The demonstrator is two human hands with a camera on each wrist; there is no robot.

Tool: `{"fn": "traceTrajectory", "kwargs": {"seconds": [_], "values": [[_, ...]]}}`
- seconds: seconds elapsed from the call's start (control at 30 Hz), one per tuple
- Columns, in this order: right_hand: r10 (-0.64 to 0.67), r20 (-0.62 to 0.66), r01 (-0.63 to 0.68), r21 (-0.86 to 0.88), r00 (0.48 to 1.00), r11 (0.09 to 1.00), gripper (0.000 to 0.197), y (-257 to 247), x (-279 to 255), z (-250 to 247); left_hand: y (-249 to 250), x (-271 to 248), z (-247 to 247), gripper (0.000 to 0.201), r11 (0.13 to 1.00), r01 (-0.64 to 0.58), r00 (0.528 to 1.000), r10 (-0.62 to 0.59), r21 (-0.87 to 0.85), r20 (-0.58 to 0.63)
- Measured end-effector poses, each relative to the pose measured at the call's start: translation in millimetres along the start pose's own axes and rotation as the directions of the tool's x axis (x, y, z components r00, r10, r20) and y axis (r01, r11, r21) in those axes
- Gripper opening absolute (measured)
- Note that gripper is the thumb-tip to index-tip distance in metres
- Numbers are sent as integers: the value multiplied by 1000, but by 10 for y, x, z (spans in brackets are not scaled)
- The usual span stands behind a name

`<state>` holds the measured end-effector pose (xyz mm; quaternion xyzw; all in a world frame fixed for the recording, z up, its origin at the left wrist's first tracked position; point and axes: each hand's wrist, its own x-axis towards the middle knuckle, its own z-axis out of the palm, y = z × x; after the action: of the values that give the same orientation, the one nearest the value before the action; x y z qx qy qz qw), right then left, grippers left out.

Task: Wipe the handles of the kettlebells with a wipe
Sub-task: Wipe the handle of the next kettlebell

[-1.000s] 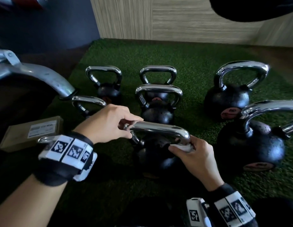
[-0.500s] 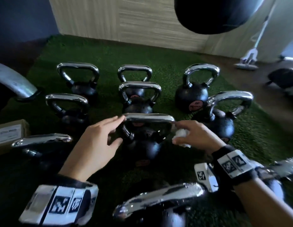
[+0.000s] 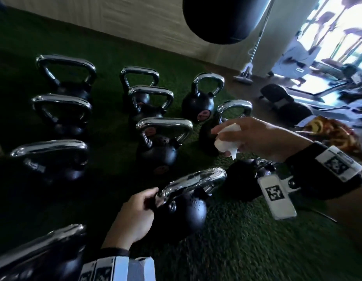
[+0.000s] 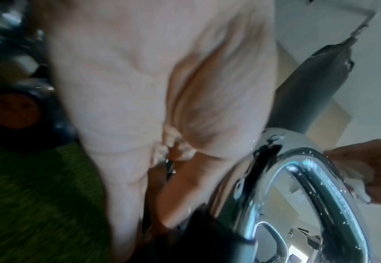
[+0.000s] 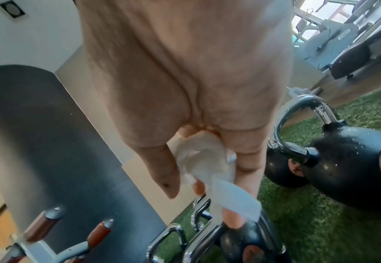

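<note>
Several black kettlebells with chrome handles stand on green turf. My left hand grips the left end of the nearest kettlebell's wet chrome handle; in the left wrist view that handle runs beside my palm. My right hand hovers above the kettlebells on the right and holds a crumpled white wipe clear of any handle. In the right wrist view the wipe is pinched between thumb and fingers, one corner hanging down. The middle kettlebell's handle stands free beyond the near one.
A black punching bag hangs overhead at the back. A wood-panelled wall closes the turf behind. A white-headed mop and gym machines stand on the floor to the right, near a patterned cloth.
My left hand left the middle kettlebell's handle and took hold of the nearer kettlebell's handle. My right hand lifted the wipe off the handle and moved it up to the right.
</note>
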<state>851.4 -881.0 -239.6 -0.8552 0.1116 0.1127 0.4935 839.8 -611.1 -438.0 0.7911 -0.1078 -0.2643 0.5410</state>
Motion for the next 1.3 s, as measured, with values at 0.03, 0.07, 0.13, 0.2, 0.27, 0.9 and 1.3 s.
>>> {"fn": "traceTrajectory", "kwargs": {"seconds": [0.03,0.07,0.13,0.2,0.27,0.9,1.3], "values": [[-18,-15,18,44,1000,999,18,-7,-70,46,-13,-84,40,44,1000,-1,999,1,3,49],[-43,-36,46,76,998,996,20,3,-121,87,-14,-136,83,49,1000,-10,997,9,21,81],[-73,-76,83,150,994,985,23,86,-226,175,-27,-204,159,56,999,-9,997,6,34,82],[-121,-129,143,179,984,973,31,216,-277,220,-20,-240,200,55,998,-27,999,25,54,38],[-206,-187,212,12,960,977,31,357,-346,235,-49,-205,228,51,997,-40,999,40,66,-3],[-796,-198,660,-465,573,591,43,847,-503,945,-15,-240,721,54,999,-12,949,21,30,-315],[-806,-345,586,-557,482,589,37,1231,-403,787,-36,-228,736,62,1000,-19,947,23,15,-321]]}}
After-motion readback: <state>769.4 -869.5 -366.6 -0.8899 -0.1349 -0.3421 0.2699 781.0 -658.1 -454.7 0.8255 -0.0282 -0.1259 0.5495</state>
